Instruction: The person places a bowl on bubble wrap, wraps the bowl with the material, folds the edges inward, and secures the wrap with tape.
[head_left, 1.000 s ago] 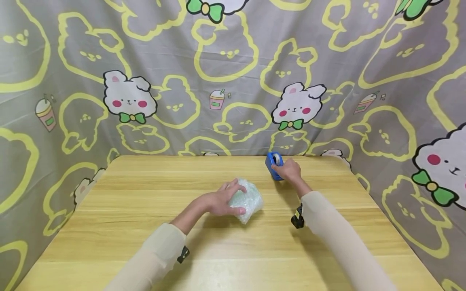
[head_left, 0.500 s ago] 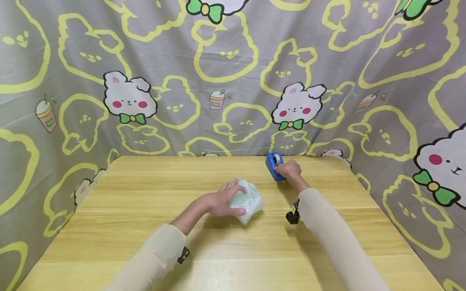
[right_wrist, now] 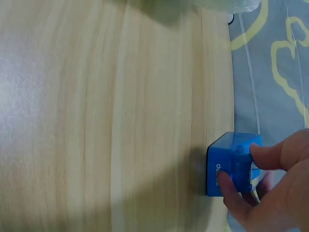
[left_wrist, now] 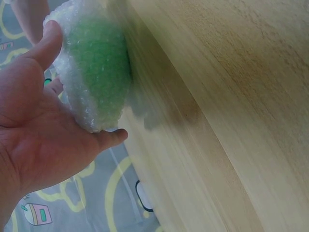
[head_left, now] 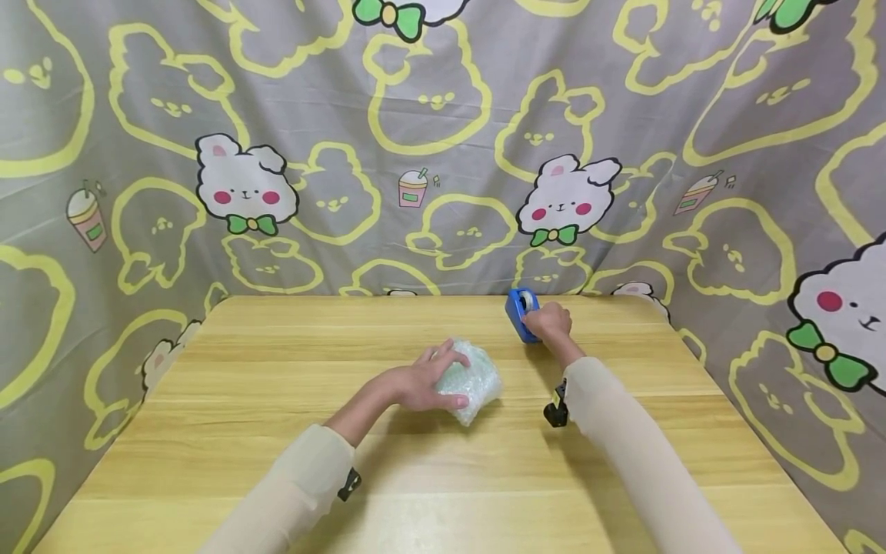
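A bubble-wrapped bundle (head_left: 477, 385) rests mid-table, and something green shows through its wrap (left_wrist: 99, 63) in the left wrist view. My left hand (head_left: 418, 386) holds it from the left, thumb at the near side and fingers over the far side. What is inside cannot be made out. Farther back on the right stands a blue tape dispenser (head_left: 517, 314) with a roll of tape (head_left: 527, 301). My right hand (head_left: 551, 323) grips its front end, thumb and fingers around the cutter part (right_wrist: 241, 166). Whether a tape end lies between the fingertips is hidden.
The wooden table (head_left: 291, 346) runs back to a grey patterned curtain (head_left: 318, 100), which also hangs at both sides. The dispenser stands close to the table's back edge. Black wrist cameras (head_left: 556, 408) hang below both sleeves.
My right wrist and forearm have shifted slightly left, and the fingers have settled on the dispenser's front. The left hand, the bundle and the dispenser have stayed in place.
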Demonstrator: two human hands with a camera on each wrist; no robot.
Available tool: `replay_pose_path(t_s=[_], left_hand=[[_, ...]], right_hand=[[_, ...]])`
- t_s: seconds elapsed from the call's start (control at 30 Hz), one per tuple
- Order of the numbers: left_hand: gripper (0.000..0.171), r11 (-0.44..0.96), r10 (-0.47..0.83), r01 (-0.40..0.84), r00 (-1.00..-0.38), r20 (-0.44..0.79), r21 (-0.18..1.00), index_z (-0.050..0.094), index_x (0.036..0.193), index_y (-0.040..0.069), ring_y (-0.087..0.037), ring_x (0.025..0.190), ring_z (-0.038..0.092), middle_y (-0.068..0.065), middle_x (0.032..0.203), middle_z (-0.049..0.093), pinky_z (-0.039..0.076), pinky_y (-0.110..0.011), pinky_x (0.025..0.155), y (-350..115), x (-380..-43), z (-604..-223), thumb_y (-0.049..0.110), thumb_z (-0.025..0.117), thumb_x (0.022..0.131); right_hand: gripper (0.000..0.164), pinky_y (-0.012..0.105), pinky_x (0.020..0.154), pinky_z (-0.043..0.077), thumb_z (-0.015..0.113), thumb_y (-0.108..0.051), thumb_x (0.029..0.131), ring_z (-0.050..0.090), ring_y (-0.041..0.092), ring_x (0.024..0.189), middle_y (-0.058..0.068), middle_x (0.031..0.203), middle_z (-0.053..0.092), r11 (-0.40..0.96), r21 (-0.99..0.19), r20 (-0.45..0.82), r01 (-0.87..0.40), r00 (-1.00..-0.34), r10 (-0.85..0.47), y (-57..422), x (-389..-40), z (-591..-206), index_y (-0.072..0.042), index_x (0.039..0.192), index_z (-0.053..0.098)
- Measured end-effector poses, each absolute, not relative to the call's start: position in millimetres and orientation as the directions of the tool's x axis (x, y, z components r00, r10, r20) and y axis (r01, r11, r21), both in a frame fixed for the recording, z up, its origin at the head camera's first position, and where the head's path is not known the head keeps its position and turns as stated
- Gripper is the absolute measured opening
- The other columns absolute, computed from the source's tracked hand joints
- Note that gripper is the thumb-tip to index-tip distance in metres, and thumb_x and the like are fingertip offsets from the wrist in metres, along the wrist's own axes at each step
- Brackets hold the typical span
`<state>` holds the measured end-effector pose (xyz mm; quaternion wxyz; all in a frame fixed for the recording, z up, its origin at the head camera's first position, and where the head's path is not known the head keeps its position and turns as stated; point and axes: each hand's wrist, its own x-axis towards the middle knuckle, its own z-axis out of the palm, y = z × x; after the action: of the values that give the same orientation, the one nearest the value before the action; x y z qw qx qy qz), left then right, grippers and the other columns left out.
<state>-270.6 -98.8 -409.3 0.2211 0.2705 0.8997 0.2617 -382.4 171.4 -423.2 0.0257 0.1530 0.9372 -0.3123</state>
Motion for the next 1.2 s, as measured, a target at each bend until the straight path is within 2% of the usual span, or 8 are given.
replay_pose_path(t_s=[0.1,0.17,0.33,0.47,0.67,0.8,0.93,1.2], left_hand=[[0.058,0.716,0.601,0.368,-0.757,-0.256,0.593,0.038,0.144,0.029,-0.039,0.157,0.000,-0.014,0.172,-0.004,0.020,-0.066,0.121,-99,-270,-408,0.051,0.064,0.097],[0.059,0.715,0.602,0.367,-0.756,-0.257,0.595,0.038,0.144,0.028,-0.038,0.157,0.000,-0.014,0.172,-0.004,0.020,-0.066,0.121,-99,-270,-408,0.051,0.064,0.097],[0.059,0.720,0.597,0.363,-0.759,-0.260,0.592,0.038,0.144,0.029,-0.038,0.158,0.001,-0.014,0.172,-0.004,0.021,-0.065,0.120,-99,-269,-407,0.052,0.064,0.096],[0.059,0.721,0.594,0.360,-0.761,-0.261,0.592,0.038,0.144,0.028,-0.038,0.158,0.001,-0.013,0.172,-0.004,0.021,-0.065,0.120,-99,-269,-407,0.051,0.064,0.097],[0.058,0.713,0.603,0.365,-0.755,-0.258,0.599,0.038,0.144,0.027,-0.040,0.157,0.000,-0.015,0.171,-0.004,0.020,-0.067,0.120,-98,-269,-406,0.050,0.064,0.097],[0.058,0.713,0.603,0.367,-0.756,-0.255,0.597,0.038,0.144,0.026,-0.041,0.157,0.000,-0.016,0.171,-0.004,0.019,-0.067,0.120,-99,-270,-406,0.049,0.064,0.097],[0.059,0.717,0.598,0.362,-0.759,-0.259,0.596,0.039,0.144,0.026,-0.039,0.157,0.000,-0.015,0.171,-0.004,0.019,-0.066,0.121,-99,-271,-407,0.050,0.064,0.097],[0.059,0.717,0.600,0.363,-0.756,-0.262,0.595,0.039,0.144,0.027,-0.038,0.157,0.000,-0.014,0.172,-0.004,0.020,-0.066,0.120,-98,-270,-407,0.050,0.064,0.097]], right_hand=[[0.029,0.048,0.101,0.045,0.057,-0.021,0.091,0.052,0.039,0.114,0.027,0.118,0.058,0.776,-0.563,-0.114,0.284,-0.957,0.268,170,-382,-423,0.006,0.097,0.065],[0.031,0.047,0.098,0.048,0.056,-0.023,0.092,0.051,0.040,0.115,0.028,0.119,0.057,0.774,-0.568,-0.112,0.279,-0.958,0.262,169,-383,-422,0.006,0.096,0.065],[0.055,0.041,0.082,0.059,0.047,-0.040,0.104,0.051,0.041,0.118,0.030,0.125,0.055,0.701,-0.633,-0.181,0.328,-0.943,0.278,168,-384,-418,0.011,0.120,0.062],[0.055,0.039,0.077,0.062,0.037,-0.037,0.106,0.053,0.039,0.115,0.027,0.122,0.056,0.664,-0.639,-0.229,0.388,-0.920,0.317,168,-387,-416,0.009,0.127,0.060],[0.044,0.043,0.079,0.063,0.044,-0.024,0.099,0.055,0.039,0.116,0.026,0.126,0.055,0.564,-0.703,-0.246,0.433,-0.892,0.379,170,-387,-417,0.008,0.123,0.060],[0.047,0.044,0.086,0.061,0.043,-0.024,0.099,0.056,0.037,0.118,0.027,0.132,0.054,0.465,-0.788,-0.228,0.405,-0.892,0.391,171,-382,-419,0.010,0.130,0.056],[0.051,0.041,0.090,0.058,0.045,-0.028,0.100,0.058,0.030,0.108,0.025,0.128,0.059,0.381,-0.846,-0.208,0.372,-0.889,0.408,172,-373,-423,0.010,0.133,0.055],[0.050,0.036,0.076,0.063,0.050,-0.026,0.097,0.074,0.034,0.090,0.027,0.121,0.065,0.253,-0.901,-0.203,0.353,-0.857,0.473,176,-363,-435,0.012,0.128,0.058]])
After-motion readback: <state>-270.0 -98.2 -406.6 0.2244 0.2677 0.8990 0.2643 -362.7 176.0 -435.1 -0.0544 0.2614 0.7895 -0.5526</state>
